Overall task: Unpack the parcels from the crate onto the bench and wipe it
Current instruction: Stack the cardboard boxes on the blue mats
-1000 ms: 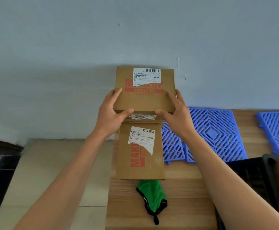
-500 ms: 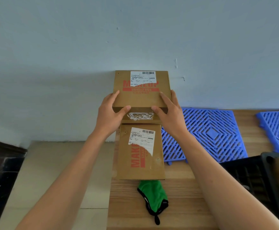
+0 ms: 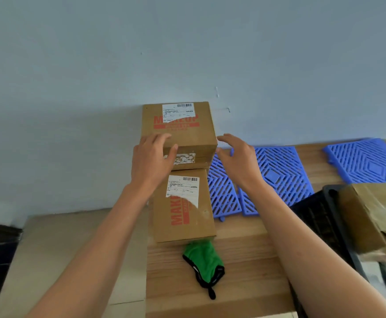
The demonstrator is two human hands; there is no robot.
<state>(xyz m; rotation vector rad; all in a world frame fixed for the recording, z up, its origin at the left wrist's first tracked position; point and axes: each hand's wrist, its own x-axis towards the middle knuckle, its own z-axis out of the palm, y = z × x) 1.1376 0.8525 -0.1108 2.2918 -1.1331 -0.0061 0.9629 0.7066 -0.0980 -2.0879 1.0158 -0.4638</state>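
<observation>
Centrally, two cardboard parcels on the wooden tabletop (image 3: 245, 267). Far parcel (image 3: 183, 134), upper centre against the wall: red print partly covered by a torn white barcode label, reading roughly "MAKEUP"; smaller lines illegible. Near parcel (image 3: 185, 210), just below it: same red "MAKEUP" lettering run sideways, torn label, fine print unreadable. Left hand (image 3: 150, 161): fingers laid over the far parcel's front left corner, thumb on its front face, a loose grip. Right hand (image 3: 235, 157): fingers spread and relaxed, just right of that parcel, contact not clear. Green cloth (image 3: 202, 260), black-edged, lower centre, top tucked under the near parcel. Black crate (image 3: 318, 223), right edge, cropped, holding a blurred taped parcel (image 3: 371, 216). Blue lattice mats (image 3: 279, 177), centre right.
</observation>
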